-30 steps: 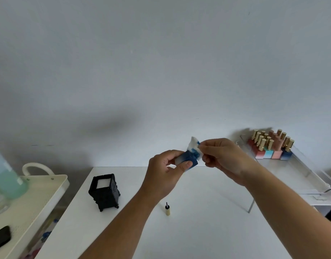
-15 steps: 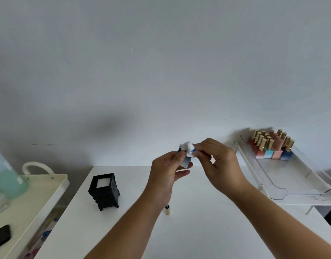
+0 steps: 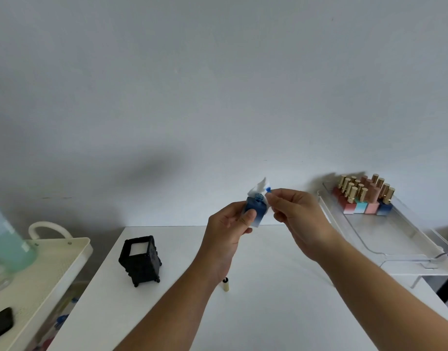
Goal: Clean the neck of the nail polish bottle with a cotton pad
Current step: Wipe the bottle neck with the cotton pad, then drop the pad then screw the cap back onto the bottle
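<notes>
Hands raised (left hand (image 3: 229, 228) round bottle (image 3: 255, 211), right hand (image 3: 297, 215) pinching pad (image 3: 258, 188)).

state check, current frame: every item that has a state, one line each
Nail polish bottle: uncapped, neck exposed, tilted, held in left hand.
Cotton pad: crumpled, blue-stained, pinched by right hand, at the bottle neck.
Cap with brush: off the bottle, standing on the table.
Black holder: upright, white pads inside.
Racked polish bottles: capped, upright in clear tray.
Green liquid bottle: upright, partly out of frame.
</notes>
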`<state>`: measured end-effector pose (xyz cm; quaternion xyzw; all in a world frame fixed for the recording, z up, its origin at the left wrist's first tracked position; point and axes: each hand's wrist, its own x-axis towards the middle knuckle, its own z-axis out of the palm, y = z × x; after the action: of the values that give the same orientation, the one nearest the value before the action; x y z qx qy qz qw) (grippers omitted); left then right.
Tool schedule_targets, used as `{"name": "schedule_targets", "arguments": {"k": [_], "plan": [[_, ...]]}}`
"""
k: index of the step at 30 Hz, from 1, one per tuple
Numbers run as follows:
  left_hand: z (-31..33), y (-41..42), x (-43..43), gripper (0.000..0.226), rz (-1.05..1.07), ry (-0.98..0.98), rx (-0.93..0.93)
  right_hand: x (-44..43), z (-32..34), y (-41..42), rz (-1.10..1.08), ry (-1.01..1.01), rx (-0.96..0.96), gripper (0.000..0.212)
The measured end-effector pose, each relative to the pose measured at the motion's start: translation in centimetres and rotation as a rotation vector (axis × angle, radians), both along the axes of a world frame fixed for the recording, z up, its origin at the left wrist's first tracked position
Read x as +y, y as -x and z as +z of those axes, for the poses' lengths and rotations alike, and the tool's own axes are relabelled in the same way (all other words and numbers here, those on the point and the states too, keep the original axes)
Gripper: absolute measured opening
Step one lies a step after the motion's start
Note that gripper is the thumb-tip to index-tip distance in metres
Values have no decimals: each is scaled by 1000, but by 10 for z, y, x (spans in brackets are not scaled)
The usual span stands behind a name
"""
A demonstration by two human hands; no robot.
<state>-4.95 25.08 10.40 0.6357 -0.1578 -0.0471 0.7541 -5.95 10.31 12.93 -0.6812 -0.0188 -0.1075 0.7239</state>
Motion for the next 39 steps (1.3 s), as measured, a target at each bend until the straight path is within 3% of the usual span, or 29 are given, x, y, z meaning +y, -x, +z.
{"name": "schedule_targets", "arguments": {"k": [2,6,10,12,17,21,26,33,39], "plan": [[-2,-1,1,10,76,-52,-35,3,-2,3,-47,122,-43,30],[-7,0,-2,13,222,-146,-120,5,-8,6,-180,254,-100,20],[-9,-2,-1,17,270,-103,-62,8,-13,7,-151,297,-110,15],[-12,-4,1,14,250,-75,-11,4,-15,6,-50,190,-62,20],[-24,-6,6,11,198,-33,55,-6,-30,6,206,-338,175,32],[-38,-7,13,14,182,-34,86,-9,-54,3,204,-420,276,34],[-70,-4,24,18,204,-116,161,-11,-102,0,163,-260,411,32],[-122,3,49,22,275,-159,319,1,-199,6,112,-6,646,7],[-149,7,67,23,288,-165,397,16,-251,9,155,158,763,10]]}}
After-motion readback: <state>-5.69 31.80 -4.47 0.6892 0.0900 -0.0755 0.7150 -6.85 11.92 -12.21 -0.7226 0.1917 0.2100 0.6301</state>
